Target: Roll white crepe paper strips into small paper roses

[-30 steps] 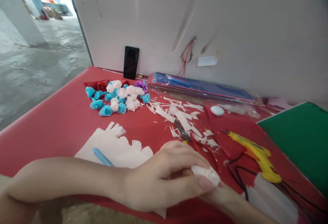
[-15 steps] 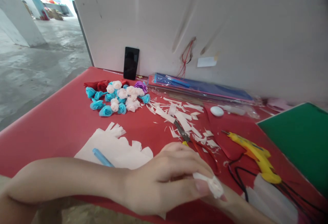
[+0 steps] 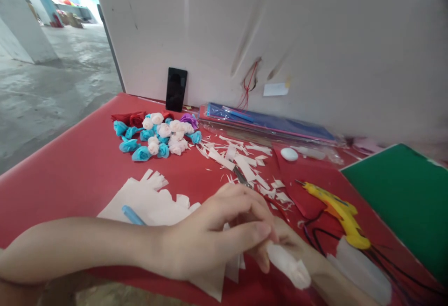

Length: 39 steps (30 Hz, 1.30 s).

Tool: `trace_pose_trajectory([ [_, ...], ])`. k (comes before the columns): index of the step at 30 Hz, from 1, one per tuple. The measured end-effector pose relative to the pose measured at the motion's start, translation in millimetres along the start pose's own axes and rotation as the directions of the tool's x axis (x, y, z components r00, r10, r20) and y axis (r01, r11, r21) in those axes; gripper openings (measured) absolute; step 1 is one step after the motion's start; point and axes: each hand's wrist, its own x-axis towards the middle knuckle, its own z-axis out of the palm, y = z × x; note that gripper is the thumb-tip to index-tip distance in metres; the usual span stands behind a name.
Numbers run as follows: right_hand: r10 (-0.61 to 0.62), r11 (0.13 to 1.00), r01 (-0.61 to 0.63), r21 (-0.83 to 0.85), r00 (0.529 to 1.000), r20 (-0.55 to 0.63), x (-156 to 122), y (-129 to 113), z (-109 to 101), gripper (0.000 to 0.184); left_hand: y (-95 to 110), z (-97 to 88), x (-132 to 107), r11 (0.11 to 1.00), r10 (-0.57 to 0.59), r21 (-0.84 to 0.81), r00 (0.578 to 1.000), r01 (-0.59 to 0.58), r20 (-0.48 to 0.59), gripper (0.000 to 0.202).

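Head view: the left hand [image 3: 217, 238] reaches across, thumb and fingers pinched tight on the upper end of a white paper roll [image 3: 290, 266]. The roll's long axis runs down and right from that pinch, low over the near edge of the red table [image 3: 70, 170]. The right hand [image 3: 297, 245] lies under the roll, mostly hidden, so its grip can't be told, maybe cupping. Scissors [image 3: 243, 178] and paper scraps [image 3: 241, 156] sit just behind. The glue gun [image 3: 336, 208] and its cord are close on the right. The white sheet [image 3: 150, 198] with the blue pen [image 3: 132, 214] is on the left, and the paper flowers [image 3: 157, 133] are well back.
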Motion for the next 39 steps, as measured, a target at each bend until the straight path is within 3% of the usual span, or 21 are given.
trace_pose_trajectory([
  [6, -0.165, 0.986, 0.162, -0.051, 0.984, -0.071, 10, -21, -4, 0.041, 10, -2.7, 1, 0.988, -0.020, 0.155, 1.000, 0.019, 0.010, 0.020],
  [16, -0.271, 0.931, 0.257, -0.260, 0.963, -0.017, 13, -27, -7, 0.036, 23, -4.9, -2, 0.920, -0.226, 0.342, 0.972, 0.191, 0.066, 0.013],
  [23, -0.305, 0.888, 0.299, -0.351, 0.952, 0.037, 12, -33, -11, 0.030, 30, -8.8, -4, 0.872, -0.154, 0.484, 0.981, 0.079, 0.117, 0.008],
  [30, -0.253, 0.858, 0.268, -0.438, 0.963, 0.093, 9, -36, -16, 0.033, 27, -8.1, -1, 0.937, -0.170, 0.326, 0.978, 0.124, 0.118, 0.010],
  [39, -0.269, 0.896, 0.276, -0.349, 0.961, 0.070, 11, -31, -19, 0.031, 22, -5.6, 0, 0.965, -0.239, 0.121, 0.969, 0.231, 0.058, 0.008],
])
